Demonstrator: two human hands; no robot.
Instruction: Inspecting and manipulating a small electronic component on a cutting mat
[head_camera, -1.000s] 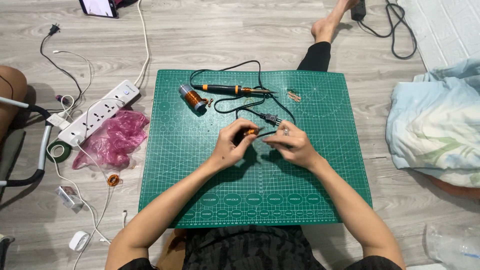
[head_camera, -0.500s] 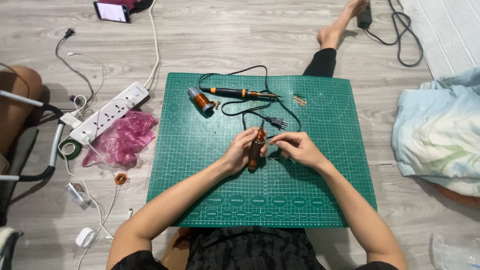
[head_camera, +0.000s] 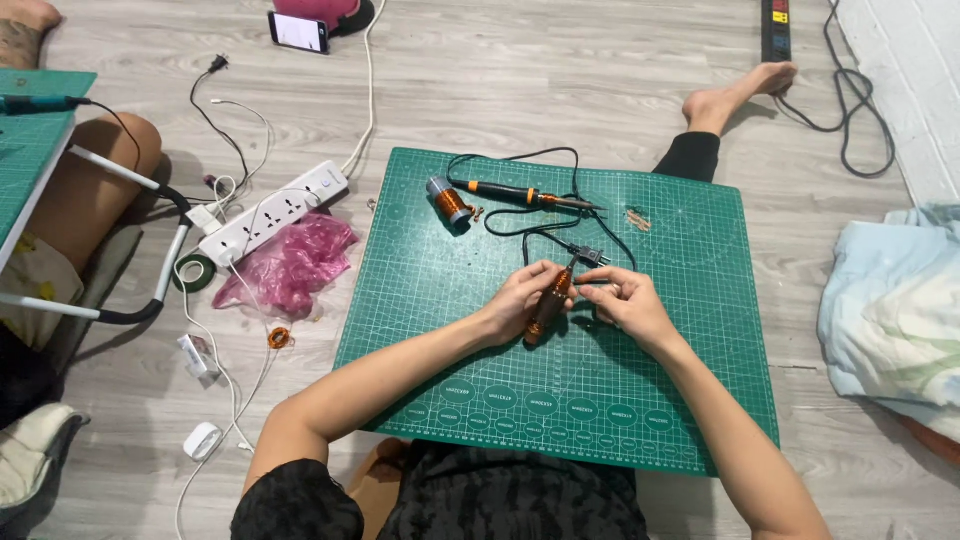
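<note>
Both hands work a copper coil (head_camera: 548, 308) at the middle of the green mat (head_camera: 420, 290).

The left hand (head_camera: 522, 300) is wrapped around the coil, which points toward 1 o'clock; the right hand (head_camera: 622, 302) pinches at its upper end. A soldering iron (head_camera: 520, 193) and a wire spool (head_camera: 449, 202) lie at 12 o'clock, well apart. A power strip (head_camera: 272, 215) and pink bag (head_camera: 295, 262) sit off the mat at 9 to 10 o'clock.

Bare green mat (head_camera: 700, 330) rightward; soldering iron (head_camera: 520, 193), cord (head_camera: 545, 228) ahead.
</note>
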